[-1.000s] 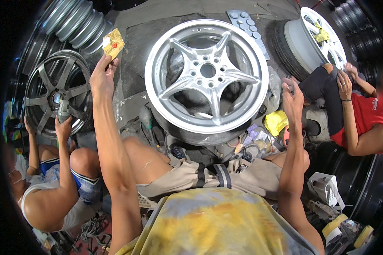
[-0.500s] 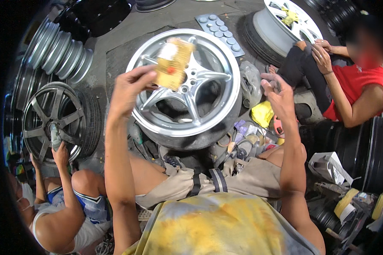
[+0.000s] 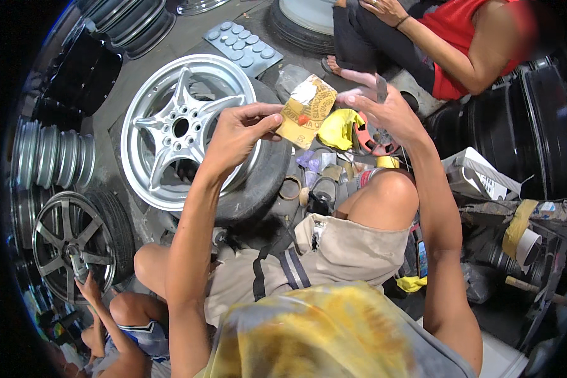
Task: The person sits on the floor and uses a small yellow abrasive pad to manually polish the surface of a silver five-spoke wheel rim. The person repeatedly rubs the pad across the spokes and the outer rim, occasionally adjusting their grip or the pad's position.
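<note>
My left hand [image 3: 246, 135] pinches a small rectangle of yellow sandpaper [image 3: 307, 112] between thumb and fingers. Its printed back faces up, with a white smear near the top and an orange-red spot at the middle. Open and empty-looking, my right hand [image 3: 387, 110] has its fingers stretched toward the sheet's right edge; whether they touch it I cannot tell. A grey sliver shows by those fingers, too unclear to name. Left of my left hand lies a silver five-spoke wheel rim [image 3: 160, 179], resting on a tire [image 3: 258, 189].
Beyond the rim lies a grey pad with round knobs [image 3: 242, 48]. A yellow cloth [image 3: 339, 128], an orange-red disc [image 3: 377, 137] and a tape roll [image 3: 290, 188] are among floor clutter. One person in red [image 3: 460, 41] sits at right; another works at a dark wheel [image 3: 75, 242] at left.
My view has swung right, so the rim now sits farther left. The sandpaper has moved away from above the rim, and my right hand has come close to it.
</note>
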The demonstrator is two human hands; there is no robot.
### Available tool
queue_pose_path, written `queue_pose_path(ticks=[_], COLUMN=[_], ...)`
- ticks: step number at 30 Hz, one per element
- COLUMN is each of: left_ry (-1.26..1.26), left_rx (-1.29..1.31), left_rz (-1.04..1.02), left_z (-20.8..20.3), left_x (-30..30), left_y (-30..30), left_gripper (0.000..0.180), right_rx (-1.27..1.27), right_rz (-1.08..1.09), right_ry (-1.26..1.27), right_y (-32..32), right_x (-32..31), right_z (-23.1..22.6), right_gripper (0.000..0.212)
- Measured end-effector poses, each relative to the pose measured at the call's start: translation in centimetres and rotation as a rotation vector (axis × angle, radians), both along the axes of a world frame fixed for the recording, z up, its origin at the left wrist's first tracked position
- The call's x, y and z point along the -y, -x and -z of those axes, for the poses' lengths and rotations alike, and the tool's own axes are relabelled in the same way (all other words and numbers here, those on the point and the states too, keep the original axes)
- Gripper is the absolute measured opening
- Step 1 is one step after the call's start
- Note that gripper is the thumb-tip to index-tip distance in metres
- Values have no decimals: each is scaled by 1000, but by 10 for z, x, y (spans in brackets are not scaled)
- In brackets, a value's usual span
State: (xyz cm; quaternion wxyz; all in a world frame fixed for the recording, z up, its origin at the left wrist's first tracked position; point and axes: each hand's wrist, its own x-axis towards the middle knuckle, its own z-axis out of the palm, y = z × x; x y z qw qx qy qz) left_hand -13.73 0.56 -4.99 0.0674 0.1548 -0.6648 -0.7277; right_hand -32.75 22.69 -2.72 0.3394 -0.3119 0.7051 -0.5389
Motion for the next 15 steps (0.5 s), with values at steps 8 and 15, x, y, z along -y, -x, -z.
queue_pose_path(ticks=[8,15], left_ry=[119,178], left_rx=[8,-72], left_rz=[6,122], left_z=[7,31], left_x=[-42,-55], left_y=[48,62], left_gripper=[28,30], right_rx=[-423,-211], right_rz=[178,362], right_ry=[160,-152], right_y=[6,-5], right_x=[-30,-136], right_z=[17,26], right_gripper=[47,52])
